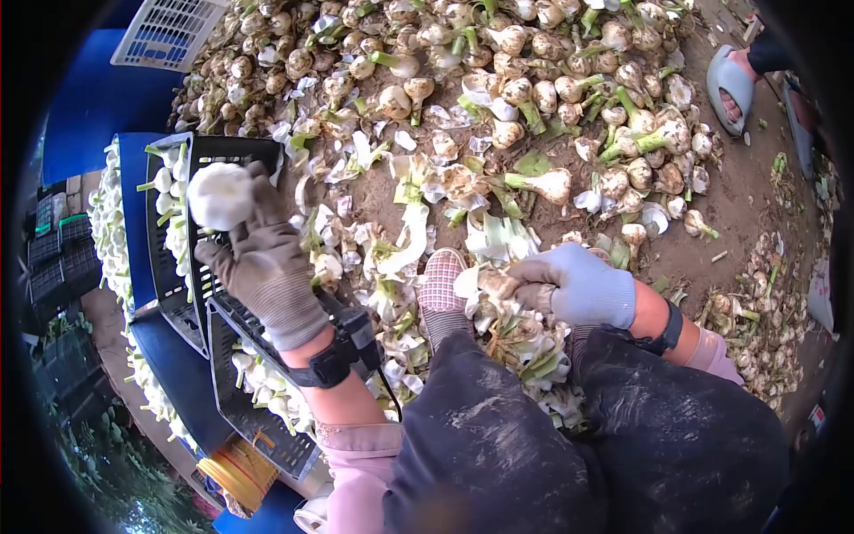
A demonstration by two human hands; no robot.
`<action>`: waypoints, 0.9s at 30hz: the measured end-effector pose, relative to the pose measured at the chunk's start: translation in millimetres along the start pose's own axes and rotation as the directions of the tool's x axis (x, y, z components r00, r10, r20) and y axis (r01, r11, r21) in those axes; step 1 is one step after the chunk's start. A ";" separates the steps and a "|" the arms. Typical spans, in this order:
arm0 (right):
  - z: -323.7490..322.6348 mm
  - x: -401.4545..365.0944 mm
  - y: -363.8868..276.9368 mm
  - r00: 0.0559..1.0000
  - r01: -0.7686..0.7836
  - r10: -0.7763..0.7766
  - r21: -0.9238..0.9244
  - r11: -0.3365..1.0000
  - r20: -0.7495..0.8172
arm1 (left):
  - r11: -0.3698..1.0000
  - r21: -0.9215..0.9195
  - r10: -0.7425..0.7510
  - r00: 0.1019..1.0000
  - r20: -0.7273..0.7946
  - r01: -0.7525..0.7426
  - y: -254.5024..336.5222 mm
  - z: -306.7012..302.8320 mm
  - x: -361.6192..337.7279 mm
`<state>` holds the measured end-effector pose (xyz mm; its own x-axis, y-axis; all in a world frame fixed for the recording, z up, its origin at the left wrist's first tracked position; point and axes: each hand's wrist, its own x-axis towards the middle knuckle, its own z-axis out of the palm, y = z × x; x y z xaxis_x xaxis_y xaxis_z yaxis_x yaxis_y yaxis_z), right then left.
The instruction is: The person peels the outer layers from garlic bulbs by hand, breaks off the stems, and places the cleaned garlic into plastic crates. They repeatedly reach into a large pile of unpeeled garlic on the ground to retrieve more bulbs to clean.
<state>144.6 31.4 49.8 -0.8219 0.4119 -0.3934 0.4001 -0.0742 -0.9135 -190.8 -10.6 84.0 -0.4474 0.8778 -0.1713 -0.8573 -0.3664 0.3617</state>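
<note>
My left hand (262, 258), in a grey-brown glove, holds a peeled white garlic bulb (220, 196) over a black plastic crate (165, 276) that has cleaned bulbs in it. My right hand (578, 285), in a light blue-grey glove, is closed on a dirty unpeeled garlic bulb (498, 285) above a heap of peelings (525, 347) between my knees. Each wrist wears a black band.
A large pile of unpeeled garlic (498, 71) with green stalks covers the dirt ground ahead. A second black crate (258, 392) of peeled bulbs lies near my left knee. Another person's sandalled foot (731, 84) is at the upper right. A white basket (165, 31) lies at the upper left.
</note>
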 end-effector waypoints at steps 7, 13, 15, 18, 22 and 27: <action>24.7 5.3 20.2 0.993 0.099 -0.109 -0.183 0.978 -0.044 | -0.594 0.596 0.626 0.776 -0.079 0.540 -27.7 -138.2 -31.5; 6.8 -5.1 23.5 0.987 -0.043 0.000 -0.257 0.966 -0.164 | 0.290 0.876 0.462 0.746 -0.480 0.385 -26.0 -177.3 -23.2; 11.4 -2.0 26.5 0.968 -0.113 0.064 -0.195 0.974 -0.243 | 0.337 0.927 0.260 0.930 -0.259 0.164 -56.4 -116.4 -31.1; 10.7 12.5 26.3 0.976 -0.052 0.175 0.636 0.770 -0.133 | 0.637 0.649 -0.454 0.883 -0.120 0.416 -86.6 -37.2 -42.5; -2.8 17.0 32.3 0.940 -0.002 0.205 0.595 0.804 -0.274 | 0.521 0.686 -0.668 0.743 -0.042 0.508 -137.9 -4.6 -57.1; 6.5 26.5 67.7 0.841 0.354 -0.159 0.305 0.884 -0.517 | 0.176 0.984 -0.501 0.859 0.106 -0.019 -159.9 -17.5 -59.7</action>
<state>147.2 31.4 -23.2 -0.5458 0.8274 -0.1320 -0.0613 -0.1965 -0.9786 -31.4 -9.8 20.4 0.0719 0.9702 -0.2316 0.1084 0.2232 0.9687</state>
